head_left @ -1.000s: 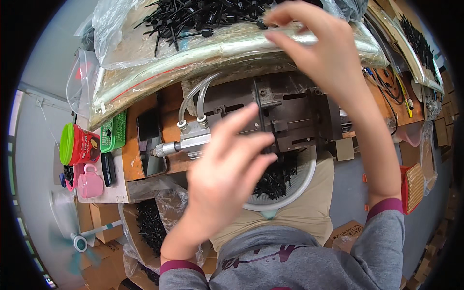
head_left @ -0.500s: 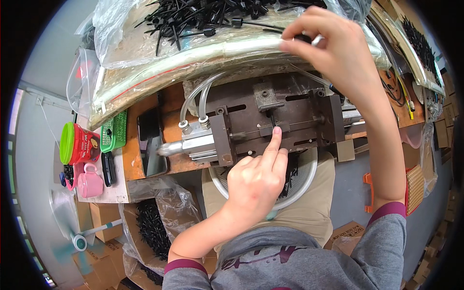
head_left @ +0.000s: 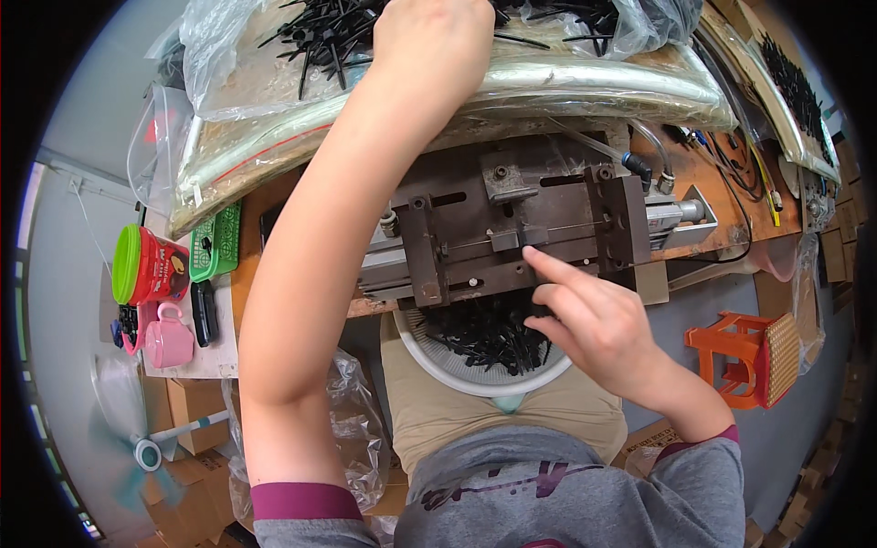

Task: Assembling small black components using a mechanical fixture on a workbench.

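Observation:
My left hand reaches into the pile of black stemmed plastic parts at the top of the picture. Its fingers are out of sight there. My right hand is at the front of a dark metal clamping fixture. Its index finger stretches out to the small block in the fixture's middle, with the fingertip at that block's right end. The thumb and other fingers are partly bent and apart, and nothing shows in them. Below the fixture, a white basket in my lap holds more black parts.
Air cylinders flank the fixture, the right one with hoses. Left on the bench are a green basket, a red tub and a pink cup. An orange stool stands right; a fan stands lower left.
My left hand has left the fixture and gone up to the pile. My right hand, which held up a small black part, has come down to the fixture with nothing visible in it.

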`<control>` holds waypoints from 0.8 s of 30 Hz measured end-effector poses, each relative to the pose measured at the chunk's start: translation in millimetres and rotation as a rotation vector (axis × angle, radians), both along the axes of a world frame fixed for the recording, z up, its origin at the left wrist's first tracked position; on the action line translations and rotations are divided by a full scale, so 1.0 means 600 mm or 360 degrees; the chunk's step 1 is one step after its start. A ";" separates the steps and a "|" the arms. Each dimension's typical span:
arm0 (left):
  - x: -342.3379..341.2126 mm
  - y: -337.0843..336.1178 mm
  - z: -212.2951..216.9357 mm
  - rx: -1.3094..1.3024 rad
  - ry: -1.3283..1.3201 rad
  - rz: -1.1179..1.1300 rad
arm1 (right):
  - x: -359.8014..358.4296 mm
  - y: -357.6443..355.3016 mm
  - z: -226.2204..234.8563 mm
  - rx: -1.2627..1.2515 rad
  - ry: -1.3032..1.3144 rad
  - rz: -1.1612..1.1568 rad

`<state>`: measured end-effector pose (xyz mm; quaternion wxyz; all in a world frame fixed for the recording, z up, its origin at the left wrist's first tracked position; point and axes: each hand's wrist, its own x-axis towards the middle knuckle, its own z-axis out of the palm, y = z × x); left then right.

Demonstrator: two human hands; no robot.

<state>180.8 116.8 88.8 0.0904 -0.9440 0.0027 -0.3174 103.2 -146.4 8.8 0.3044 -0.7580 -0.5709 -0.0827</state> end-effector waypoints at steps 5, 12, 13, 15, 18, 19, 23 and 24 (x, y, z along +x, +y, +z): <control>0.017 0.015 -0.010 0.0096 0.0058 -0.0020 | 0.004 0.029 0.004 -0.0137 -0.0271 -0.0075; -0.131 -0.059 0.051 -0.1335 -0.0028 -0.0263 | 0.028 0.030 0.041 -0.0193 -0.0165 0.0020; -0.158 -0.058 0.041 -0.1292 -0.0172 -0.0306 | 0.044 0.041 0.053 -0.0115 0.0004 0.0061; -0.212 -0.063 0.030 -0.1284 -0.0151 -0.0265 | 0.084 0.067 0.084 0.0068 0.0347 0.0066; -0.260 -0.097 -0.004 -0.1345 0.0048 -0.0462 | 0.175 0.120 0.121 0.0467 -0.0042 -0.0230; -0.269 -0.115 -0.018 -0.1436 0.0136 -0.0503 | 0.221 0.137 0.116 0.0574 -0.0229 -0.0256; -0.308 -0.169 -0.097 -0.1169 0.0236 -0.0395 | 0.288 0.217 0.139 0.0341 -0.0202 -0.0424; -0.313 -0.182 -0.111 -0.1067 0.0309 -0.0335 | 0.302 0.229 0.132 0.0310 -0.0151 -0.0454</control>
